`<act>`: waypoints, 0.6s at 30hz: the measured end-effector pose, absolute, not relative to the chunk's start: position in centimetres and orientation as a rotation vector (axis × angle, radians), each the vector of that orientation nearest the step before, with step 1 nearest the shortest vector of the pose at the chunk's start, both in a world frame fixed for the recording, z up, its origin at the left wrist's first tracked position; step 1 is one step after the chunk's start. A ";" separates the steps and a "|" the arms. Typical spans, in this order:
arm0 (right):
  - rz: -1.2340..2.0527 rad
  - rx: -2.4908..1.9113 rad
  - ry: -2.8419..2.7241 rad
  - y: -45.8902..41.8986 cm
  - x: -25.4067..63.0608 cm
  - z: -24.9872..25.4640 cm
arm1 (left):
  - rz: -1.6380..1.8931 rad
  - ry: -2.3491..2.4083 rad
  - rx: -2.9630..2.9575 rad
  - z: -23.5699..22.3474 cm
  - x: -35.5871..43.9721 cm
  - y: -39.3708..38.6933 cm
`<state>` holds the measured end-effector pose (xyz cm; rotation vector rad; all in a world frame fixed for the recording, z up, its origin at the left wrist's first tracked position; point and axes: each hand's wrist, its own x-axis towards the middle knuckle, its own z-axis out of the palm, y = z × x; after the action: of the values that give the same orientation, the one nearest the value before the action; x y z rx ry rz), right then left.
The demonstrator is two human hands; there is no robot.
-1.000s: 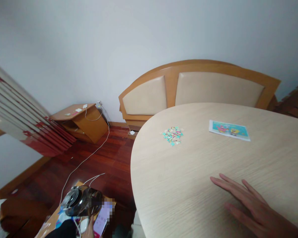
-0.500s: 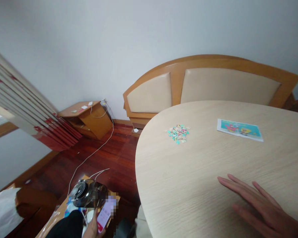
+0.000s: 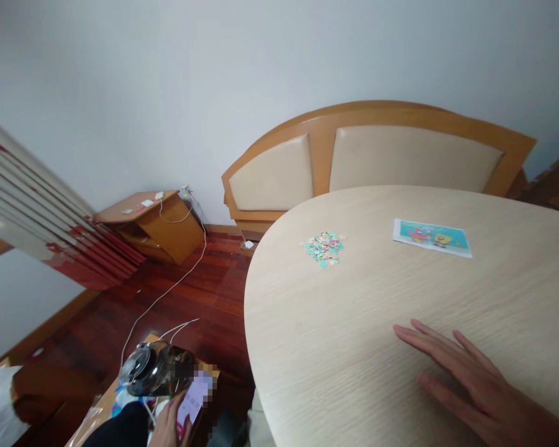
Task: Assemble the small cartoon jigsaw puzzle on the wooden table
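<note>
My right hand (image 3: 470, 379) is at the lower right, just over or on the pale wooden table (image 3: 335, 347); I cannot tell if it touches. Its fingers are stretched out and slightly spread, with nothing in them. Down at the lower left, my left hand (image 3: 166, 427) grips a phone (image 3: 193, 397) with a lit screen, partly blurred by mosaic. On the table lies a small heap of jigsaw puzzle pieces (image 3: 325, 247) in turquoise, cream and pink. Farther right is a flat picture sheet (image 3: 432, 237) with pink and yellow cartoon figures on turquoise.
Left of the table, a dark see-through jug (image 3: 158, 369) stands on a low surface beside the phone. A white cable (image 3: 161, 295) runs over the red floor to a bedside cabinet (image 3: 177, 233). A padded headboard (image 3: 323, 155) stands behind the table.
The view has shifted slightly, so the table and its things appear farther left. My left hand's fingers have moved over the lower part of the phone. My right hand keeps its pose.
</note>
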<state>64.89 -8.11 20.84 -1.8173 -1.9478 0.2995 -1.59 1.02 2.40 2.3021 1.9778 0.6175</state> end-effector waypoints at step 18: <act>0.057 -1.973 -1.967 -6.8 62.1 22.5 | 0.559 1.351 2.485 26.2 36.9 15.9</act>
<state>62.12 -6.77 22.50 -1.9725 -1.9675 0.0567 36.94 15.87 26.18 2.4855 1.3512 0.5586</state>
